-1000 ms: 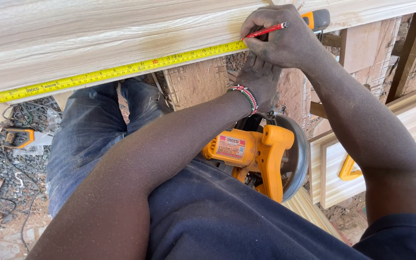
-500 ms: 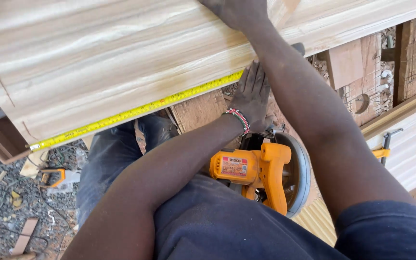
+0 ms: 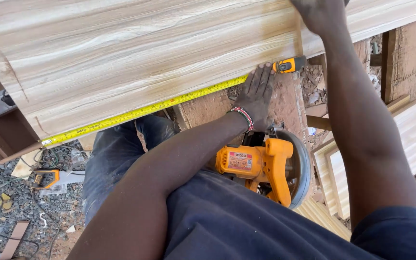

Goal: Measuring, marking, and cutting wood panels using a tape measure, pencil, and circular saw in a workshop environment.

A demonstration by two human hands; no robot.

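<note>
1. Yellow tape measure [image 3: 140, 111] lies stretched along the near edge of the pale wood-grain board [image 3: 136, 53]; its hook end sits at the board's near-left corner, its orange-and-black case [image 3: 290, 64] hangs just past the left hand
2. Left hand [image 3: 257, 94]: open and flat, fingers spread, pressing the tape against the board's near edge beside the case; not closed round anything
3. Right hand [image 3: 321, 14]: rests on the board top near its far-right end, mostly cut off by the frame; whether its grip has hold of anything, cannot tell
4. Handling judgement: the tape blade looks thin, springy, light, and likely to slip or recoil if released; best pinned flat at the edge or held by the case. The board looks stiff, broad, fairly heavy; take it by its long edges
5. Surroundings: orange circular saw [image 3: 266, 166] below the left wrist, by the person's lap; an orange-handled tool [image 3: 44, 178] on the gravel ground to the left; framed panels [image 3: 338, 173] to the right
</note>
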